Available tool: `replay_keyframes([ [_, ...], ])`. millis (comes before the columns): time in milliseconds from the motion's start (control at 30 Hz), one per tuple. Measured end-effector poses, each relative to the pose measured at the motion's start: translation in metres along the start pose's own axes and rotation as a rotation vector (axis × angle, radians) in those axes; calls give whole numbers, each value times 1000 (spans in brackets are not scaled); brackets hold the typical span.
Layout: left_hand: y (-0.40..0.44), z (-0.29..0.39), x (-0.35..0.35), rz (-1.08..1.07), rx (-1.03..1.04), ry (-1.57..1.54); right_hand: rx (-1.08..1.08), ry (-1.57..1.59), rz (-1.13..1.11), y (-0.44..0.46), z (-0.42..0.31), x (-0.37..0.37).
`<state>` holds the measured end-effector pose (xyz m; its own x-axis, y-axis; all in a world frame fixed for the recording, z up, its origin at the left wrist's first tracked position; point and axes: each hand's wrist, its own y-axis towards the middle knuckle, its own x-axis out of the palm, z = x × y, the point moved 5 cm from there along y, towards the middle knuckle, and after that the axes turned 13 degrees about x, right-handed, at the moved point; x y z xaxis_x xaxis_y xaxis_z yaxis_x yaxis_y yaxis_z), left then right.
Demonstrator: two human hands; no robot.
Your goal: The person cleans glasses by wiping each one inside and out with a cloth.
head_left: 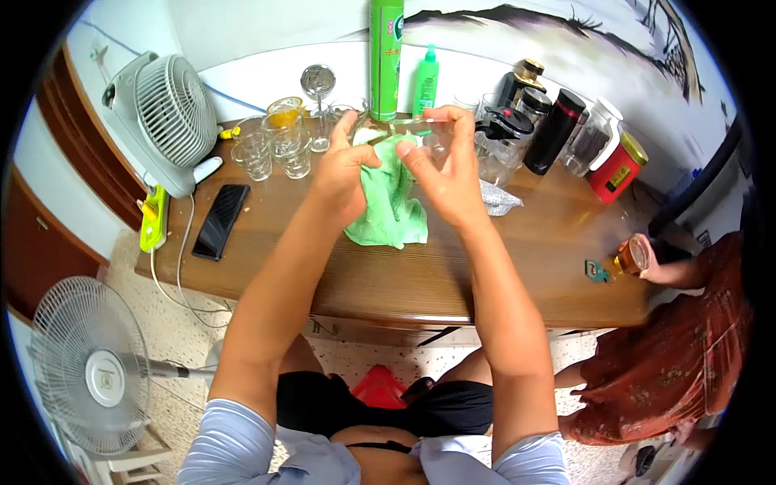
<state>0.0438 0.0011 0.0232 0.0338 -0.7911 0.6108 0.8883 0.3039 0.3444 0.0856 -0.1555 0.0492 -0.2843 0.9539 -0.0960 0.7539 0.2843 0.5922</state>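
Observation:
Both my hands are raised over the middle of the table, gripping a clear glass vessel [436, 139] between them; its exact shape is hard to make out. My left hand [343, 174] has its index finger pointing up along one end and its thumb near a green cloth [390, 206]. At the other end, my right hand [453, 178] curls its index finger over the top, thumb underneath by the cloth. The cloth hangs below the glass, its lower edge by the tabletop.
Several glass mugs [257, 155] and a phone [221, 221] are left on the table [388, 283]. Behind stand a green can [386, 65] and spray bottle [426, 81]; bottles and a red tin [619, 167] stand right. A person's hand [667, 273] holds an amber jar [633, 255].

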Motion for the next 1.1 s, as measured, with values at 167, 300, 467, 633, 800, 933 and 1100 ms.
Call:
replay_keyframes([
  [167,4,-25,-12,-35,-216,-65,-348,-539,-4,-14,-21,15],
  [300,-10,-20,18,-32,-269,-199,-305,-526,237,-9,-8,9],
  [467,-14,-25,21,-48,-181,-193,-193,-499,370,-7,-3,-3],
  [633,-4,-4,16,-29,58,-57,-233,-389,296,-22,-19,25],
  [800,-6,12,15,-50,55,-82,-329,-326,275,-32,-31,36],
  [933,-21,3,32,-109,-47,-72,-138,-349,364,-20,-18,15],
  [1100,-30,-10,50,-200,-77,-49,54,-381,419,-8,3,-5],
])
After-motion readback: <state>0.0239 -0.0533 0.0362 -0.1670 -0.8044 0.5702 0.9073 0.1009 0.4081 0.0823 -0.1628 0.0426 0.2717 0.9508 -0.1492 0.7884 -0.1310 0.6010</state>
